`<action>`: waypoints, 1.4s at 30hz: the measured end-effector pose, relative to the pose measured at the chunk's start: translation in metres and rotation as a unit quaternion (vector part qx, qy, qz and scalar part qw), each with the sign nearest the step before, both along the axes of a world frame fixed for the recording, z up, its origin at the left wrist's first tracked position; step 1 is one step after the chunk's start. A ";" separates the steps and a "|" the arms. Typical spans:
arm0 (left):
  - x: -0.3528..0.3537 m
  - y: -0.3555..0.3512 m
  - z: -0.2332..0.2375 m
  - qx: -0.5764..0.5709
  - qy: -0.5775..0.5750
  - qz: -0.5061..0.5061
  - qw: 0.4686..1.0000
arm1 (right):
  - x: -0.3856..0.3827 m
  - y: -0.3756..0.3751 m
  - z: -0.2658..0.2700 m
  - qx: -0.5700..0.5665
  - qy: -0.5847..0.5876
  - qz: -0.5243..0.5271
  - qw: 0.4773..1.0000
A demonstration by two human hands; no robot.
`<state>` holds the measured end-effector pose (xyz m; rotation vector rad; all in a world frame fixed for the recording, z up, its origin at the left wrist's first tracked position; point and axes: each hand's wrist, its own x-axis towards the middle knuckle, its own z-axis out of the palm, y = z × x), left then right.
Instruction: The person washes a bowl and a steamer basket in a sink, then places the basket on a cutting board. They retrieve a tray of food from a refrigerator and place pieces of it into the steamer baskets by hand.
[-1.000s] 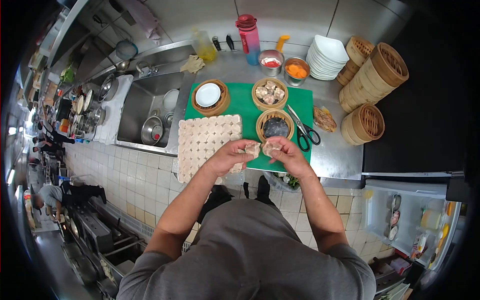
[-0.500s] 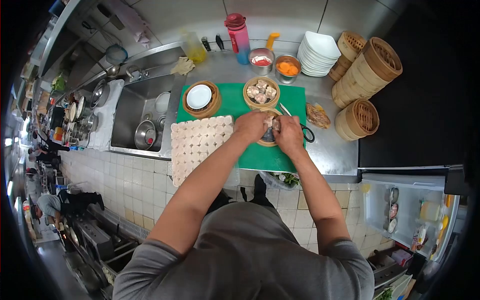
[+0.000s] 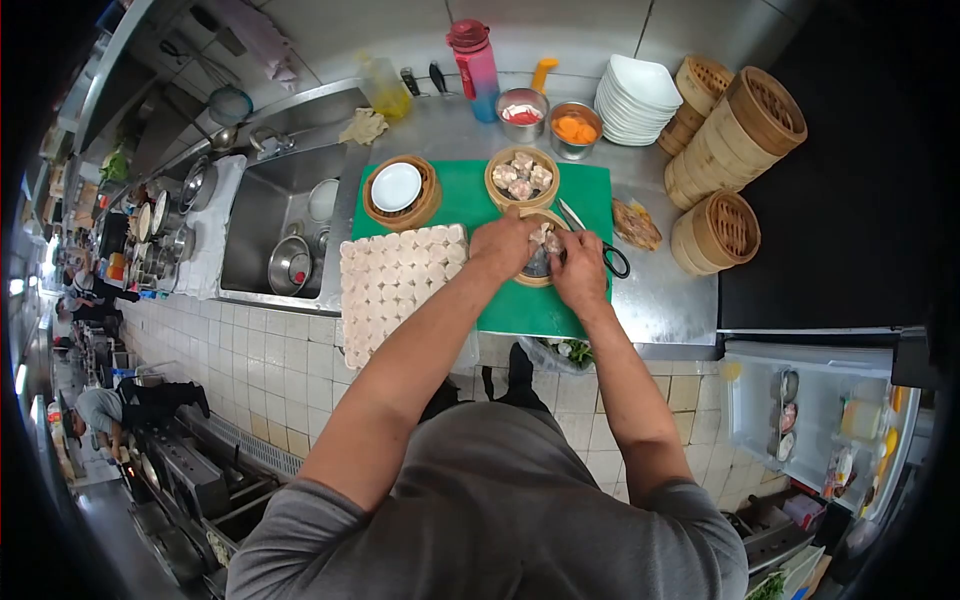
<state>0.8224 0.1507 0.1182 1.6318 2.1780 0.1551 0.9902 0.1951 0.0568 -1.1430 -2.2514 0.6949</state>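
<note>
On the green cutting board sits a bamboo steamer with a dark bottom and pale dumplings inside. My left hand reaches over its left rim, fingers at a dumpling. From the right, my right hand has its fingers closed at another dumpling, which they partly cover. Just behind stands a second steamer holding several dumplings. Black-handled scissors lie beside my right hand. A tray of pale round pieces is left of my left hand.
At the board's left, a steamer holds a white dish. Behind are a pink-blue bottle, metal bowls and white plates. Stacked steamers stand right, a sink left. A person works far left.
My hands have moved slightly apart over the front steamer, showing more of the dumplings between them. The left hand's fingers have spread a little. The view has shifted slightly.
</note>
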 end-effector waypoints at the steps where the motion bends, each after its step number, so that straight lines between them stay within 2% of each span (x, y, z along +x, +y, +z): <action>1: 0.000 0.002 -0.003 -0.010 0.010 -0.001 1.000 | -0.001 0.001 -0.005 0.017 -0.003 -0.004 1.000; 5: -0.008 -0.001 -0.014 0.005 0.036 -0.022 0.999 | -0.004 0.001 -0.001 0.043 -0.010 -0.016 0.999; 8: -0.007 -0.008 -0.012 0.046 0.000 -0.016 0.999 | -0.002 -0.003 0.012 0.019 0.031 -0.027 0.999; 10: -0.009 -0.012 -0.011 0.133 -0.092 0.060 0.985 | 0.008 -0.006 0.020 0.029 0.058 -0.004 0.998; 11: -0.010 -0.016 -0.014 0.133 -0.090 0.060 0.985 | 0.013 -0.012 0.024 0.036 0.082 0.020 0.996; 12: -0.013 -0.021 -0.017 0.096 -0.435 0.202 0.872 | 0.015 -0.021 0.031 0.035 0.083 0.021 0.996; 13: -0.015 -0.027 -0.020 0.046 -0.714 0.313 0.625 | 0.017 -0.032 0.040 -0.135 0.140 0.058 0.979; 14: -0.015 -0.037 -0.015 0.046 -0.713 0.313 0.625 | 0.019 -0.040 0.044 -0.300 0.191 0.094 0.930; 15: -0.013 -0.049 -0.008 0.029 -0.752 0.251 0.608 | 0.020 -0.042 0.034 -0.300 0.192 0.095 0.930; 16: -0.012 -0.056 -0.002 0.012 -0.787 0.186 0.588 | 0.019 -0.043 0.018 -0.359 0.254 0.088 0.894; 17: -0.009 -0.062 -0.004 0.013 -0.786 0.186 0.589 | 0.016 -0.044 0.017 -0.417 0.314 0.080 0.849; 19: -0.006 -0.070 -0.008 0.073 -0.691 0.124 0.708 | 0.015 -0.040 0.016 -0.439 0.339 0.072 0.829; 20: -0.007 -0.070 -0.006 0.076 -0.690 0.124 0.709 | 0.014 -0.038 0.021 -0.462 0.354 0.080 0.809; 22: -0.007 -0.070 -0.003 0.084 -0.612 0.084 0.782 | 0.015 -0.035 0.022 -0.484 0.369 0.087 0.789; 24: -0.006 -0.071 -0.004 0.084 -0.589 0.088 0.799 | 0.015 -0.034 0.015 -0.434 0.316 0.106 0.837; 28: -0.002 -0.074 -0.018 0.128 -0.520 0.096 0.839 | 0.003 -0.045 0.008 -0.383 0.348 0.077 0.852; 31: -0.002 -0.077 -0.024 0.137 -0.503 0.098 0.848 | -0.001 -0.059 0.016 -0.346 0.333 0.016 0.877; 33: -0.002 -0.078 -0.030 0.131 -0.477 0.113 0.862 | 0.000 -0.064 0.019 -0.242 0.249 -0.027 0.937; 34: -0.001 -0.078 -0.033 0.126 -0.451 0.129 0.874 | 0.002 -0.065 0.022 -0.242 0.249 -0.029 0.937; 36: 0.005 -0.076 -0.033 0.140 -0.447 0.154 0.870 | 0.005 -0.065 0.030 -0.153 0.195 -0.051 0.967; 37: 0.008 -0.074 -0.033 0.155 -0.443 0.181 0.864 | 0.008 -0.062 0.026 -0.152 0.195 -0.052 0.968; 39: 0.004 -0.067 -0.058 0.187 -0.414 0.182 0.872 | 0.014 -0.052 0.005 0.007 0.155 -0.159 0.975; 40: 0.001 -0.063 -0.072 0.219 -0.383 0.182 0.879 | 0.015 -0.046 -0.011 -0.112 0.232 -0.190 0.947; 41: 0.003 -0.061 -0.065 0.219 -0.382 0.183 0.879 | 0.015 -0.045 -0.009 -0.112 0.232 -0.189 0.948; 42: 0.008 -0.059 -0.051 0.223 -0.302 0.170 0.911 | 0.017 -0.043 -0.003 -0.169 0.273 -0.176 0.931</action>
